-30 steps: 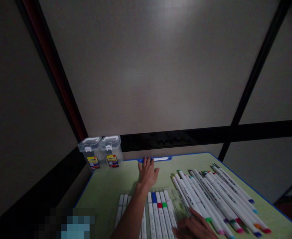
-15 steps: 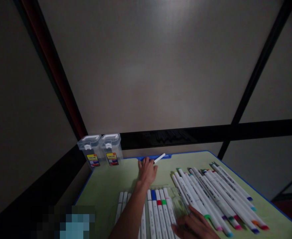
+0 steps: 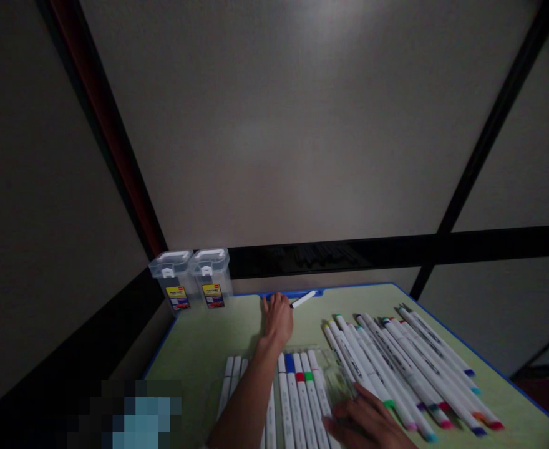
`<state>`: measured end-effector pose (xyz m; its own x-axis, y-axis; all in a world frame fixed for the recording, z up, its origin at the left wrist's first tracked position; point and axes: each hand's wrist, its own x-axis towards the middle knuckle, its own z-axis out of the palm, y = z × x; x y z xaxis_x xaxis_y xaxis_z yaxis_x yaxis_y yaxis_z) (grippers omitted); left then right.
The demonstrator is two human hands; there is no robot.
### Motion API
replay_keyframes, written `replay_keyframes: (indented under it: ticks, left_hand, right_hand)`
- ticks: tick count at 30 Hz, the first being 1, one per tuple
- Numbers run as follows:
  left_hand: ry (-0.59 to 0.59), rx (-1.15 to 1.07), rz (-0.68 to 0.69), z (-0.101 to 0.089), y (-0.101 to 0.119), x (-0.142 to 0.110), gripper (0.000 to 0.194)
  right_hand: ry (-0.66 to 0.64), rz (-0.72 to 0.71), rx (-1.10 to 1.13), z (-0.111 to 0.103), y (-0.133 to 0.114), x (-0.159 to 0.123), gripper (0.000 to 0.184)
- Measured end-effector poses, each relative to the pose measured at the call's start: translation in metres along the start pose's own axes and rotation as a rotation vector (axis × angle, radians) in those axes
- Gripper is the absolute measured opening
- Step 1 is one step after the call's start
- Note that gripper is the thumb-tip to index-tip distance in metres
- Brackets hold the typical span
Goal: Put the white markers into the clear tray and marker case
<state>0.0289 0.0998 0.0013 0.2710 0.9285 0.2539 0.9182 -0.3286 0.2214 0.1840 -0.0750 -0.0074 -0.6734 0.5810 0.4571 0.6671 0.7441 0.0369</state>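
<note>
My left hand [image 3: 278, 321] reaches to the far edge of the table, its fingers curled down. A white marker [image 3: 305, 299] sticks out to the right of these fingers, its black end against them; the grip itself is partly hidden. Below, under my left forearm, a clear plastic case [image 3: 335, 374] holds several white markers [image 3: 297, 399] side by side, some with blue, red or green bands. My right hand [image 3: 365, 418] rests at the case's right side with thumb and forefinger apart, near the loose markers. Nothing shows between its fingers.
Several loose markers [image 3: 396, 362] with coloured ends lie across the right of the green table [image 3: 185, 349]. Two clear lidded boxes [image 3: 213, 280] with labels stand at the far left corner. A blue handle [image 3: 320, 292] lines the back edge, close to the wall [image 3: 302, 156].
The white marker by my left hand has tilted slightly flatter, and the left thumb has drawn in. My right hand stays almost in place. The whole view has shifted a little.
</note>
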Motion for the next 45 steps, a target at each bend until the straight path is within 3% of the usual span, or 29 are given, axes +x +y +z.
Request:
replay_keyframes:
  ticks: [6, 12, 19, 23, 27, 33, 45]
  left_hand:
    - [-0.009, -0.037, -0.044, -0.007, 0.003, -0.002, 0.021]
    - [0.022, -0.177, -0.092, -0.022, 0.003, -0.004, 0.018]
    - [0.102, -0.488, -0.129, -0.055, 0.002, -0.02, 0.011]
    - [0.112, -0.727, -0.145, -0.066, -0.002, -0.026, 0.007]
    - [0.039, -0.974, -0.162, -0.061, -0.008, -0.028, 0.004]
    - [-0.106, -1.25, -0.227, -0.046, -0.017, -0.033, 0.018]
    - [-0.188, -1.371, -0.362, -0.022, -0.023, -0.029, 0.019]
  right_hand:
    - [0.007, 0.003, 0.027, -0.011, -0.004, 0.006, 0.021]
    - [0.006, -0.021, 0.016, -0.009, -0.003, 0.007, 0.02]
    - [0.03, -0.015, 0.041, -0.017, -0.006, 0.009, 0.025]
    - [-0.032, 0.017, 0.031, -0.015, -0.007, 0.006, 0.032]
    - [-0.026, 0.019, 0.018, -0.005, -0.007, 0.006, 0.038]
    - [-0.05, 0.196, 0.062, -0.006, -0.016, 0.012, 0.041]
    - [-0.086, 0.154, 0.066, -0.023, -0.021, 0.014, 0.038]
